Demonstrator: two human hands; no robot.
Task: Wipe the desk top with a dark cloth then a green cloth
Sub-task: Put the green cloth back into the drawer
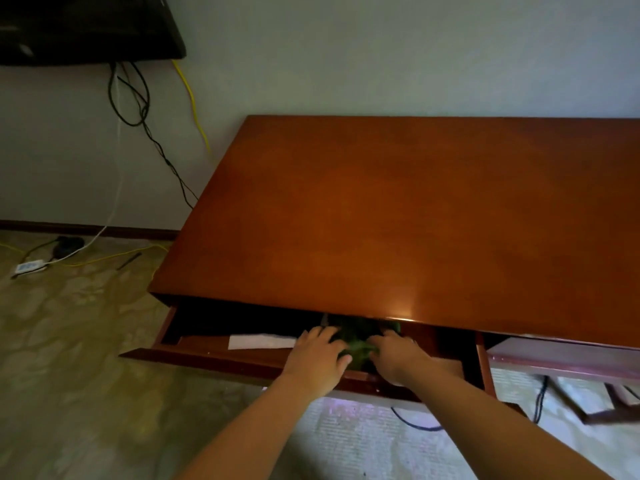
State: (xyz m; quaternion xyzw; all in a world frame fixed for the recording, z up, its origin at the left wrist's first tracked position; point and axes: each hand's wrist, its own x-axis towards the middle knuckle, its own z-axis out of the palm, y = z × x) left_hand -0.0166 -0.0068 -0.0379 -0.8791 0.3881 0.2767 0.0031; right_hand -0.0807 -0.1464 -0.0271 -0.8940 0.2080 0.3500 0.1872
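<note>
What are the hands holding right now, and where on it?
The green cloth in the open drawer: left hand grips its left side, right hand its right side.

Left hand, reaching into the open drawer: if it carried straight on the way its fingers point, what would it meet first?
The green cloth bunched in the drawer; the fingertips of the left hand seem to touch its edge. Depth behind it is too dark to judge.

Single head view, looking forward and steeply down over the desk top (398, 216); hands close below
</note>
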